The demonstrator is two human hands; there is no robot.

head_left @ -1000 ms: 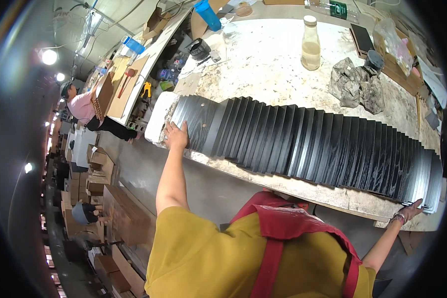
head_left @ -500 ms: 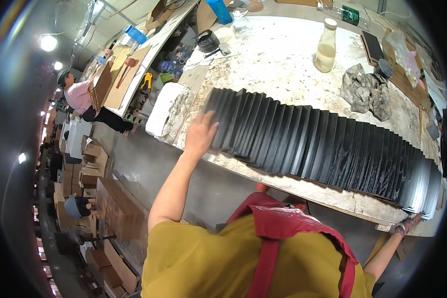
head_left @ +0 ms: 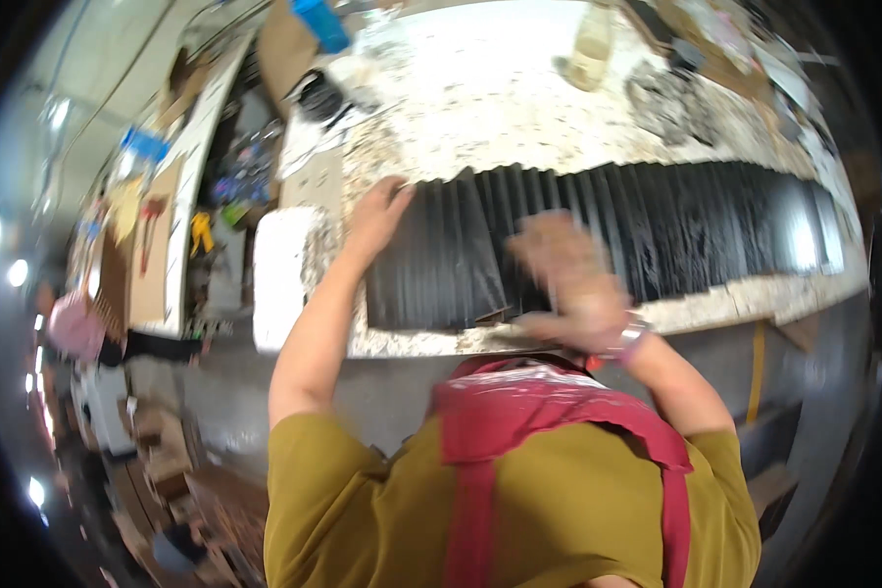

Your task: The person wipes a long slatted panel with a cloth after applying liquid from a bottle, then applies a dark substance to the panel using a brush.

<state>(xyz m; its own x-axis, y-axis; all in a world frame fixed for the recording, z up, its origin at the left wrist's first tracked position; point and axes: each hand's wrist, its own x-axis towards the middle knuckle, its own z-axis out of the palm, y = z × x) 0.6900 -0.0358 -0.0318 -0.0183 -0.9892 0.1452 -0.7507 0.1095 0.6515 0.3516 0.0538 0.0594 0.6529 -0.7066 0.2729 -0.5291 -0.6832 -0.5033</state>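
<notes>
Left hand [head_left: 375, 218] likely steadies strips [head_left: 691, 225] by the tabletop [head_left: 715, 306] front edge; whether its fingers or the right hand [head_left: 573, 284] grip, I can't tell

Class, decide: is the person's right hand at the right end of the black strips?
No, the right hand is over the middle part of the black strips.

My right hand [head_left: 583, 289] is a blur — I can't tell whether its fingers touch the black strips [head_left: 696, 230], and it hides part of them. My view's upper edge cuts off the bottle [head_left: 591, 49] and the blue cup [head_left: 321, 24]; the co-worker [head_left: 76, 326] at left is smeared — too small to make out.
</notes>
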